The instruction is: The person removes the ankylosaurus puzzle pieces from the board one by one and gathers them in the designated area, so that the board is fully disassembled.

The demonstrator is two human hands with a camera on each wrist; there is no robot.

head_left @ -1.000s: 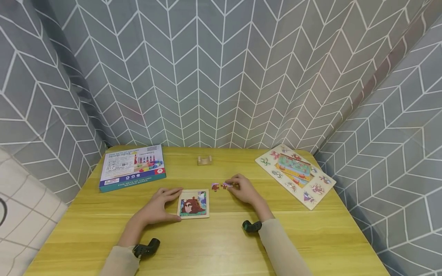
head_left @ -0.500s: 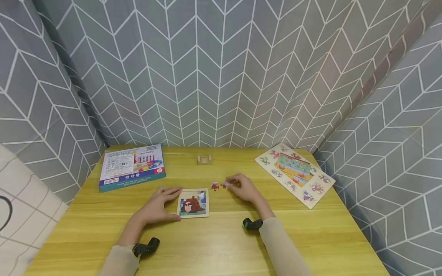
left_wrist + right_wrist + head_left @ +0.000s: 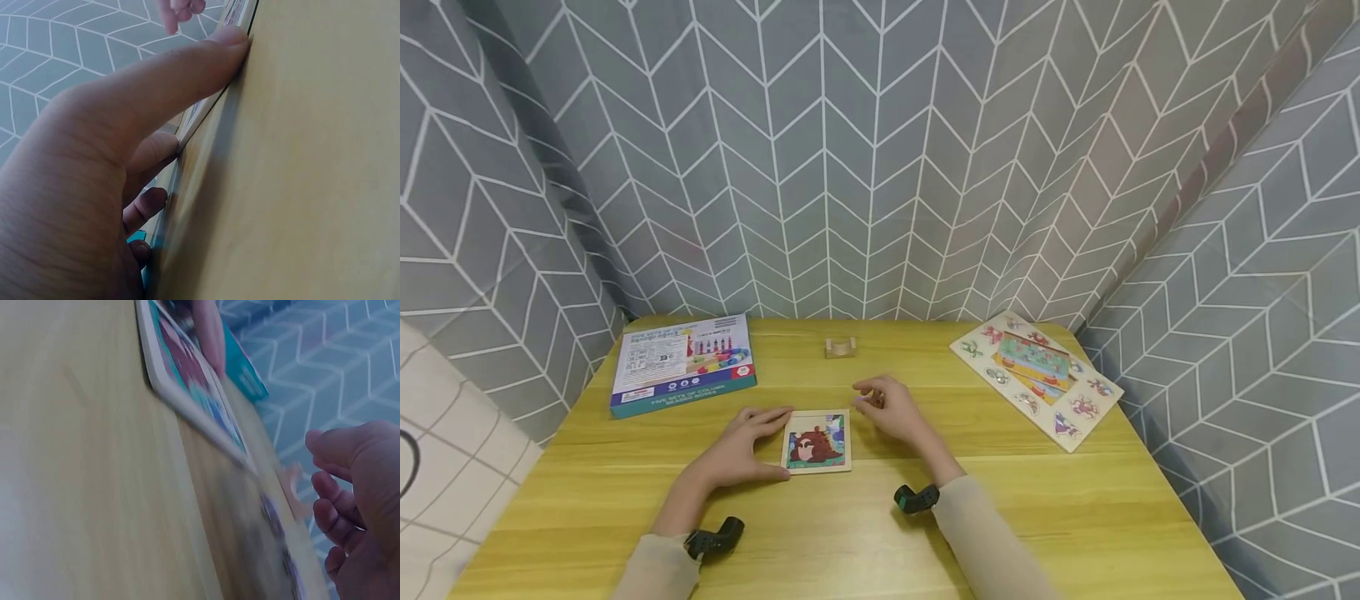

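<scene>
A small square wooden jigsaw puzzle [image 3: 814,450] with a reddish-brown animal picture lies on the table; bare wood shows at its upper left. My left hand [image 3: 737,450] holds its left side, thumb at the near corner and fingers at the far corner. My right hand [image 3: 891,411] hovers just right of the puzzle, fingers loosely bent. In the right wrist view nothing shows between the fingertips, and blurred loose puzzle pieces [image 3: 273,517] lie on the table below. From the head view, the right hand mostly covers these pieces.
A boxed bead set [image 3: 683,367] lies at the back left. Behind the puzzle sits a small notched wooden block [image 3: 840,348]. At the back right is a pale board [image 3: 1067,421] with animal pictures, and colourful picture cards [image 3: 1033,363] on it. A patterned curtain [image 3: 850,167] hangs behind the table.
My right hand has moved left from the right-hand loose piece, over the pieces and closer to the puzzle. The left hand stays on the puzzle's left side.
</scene>
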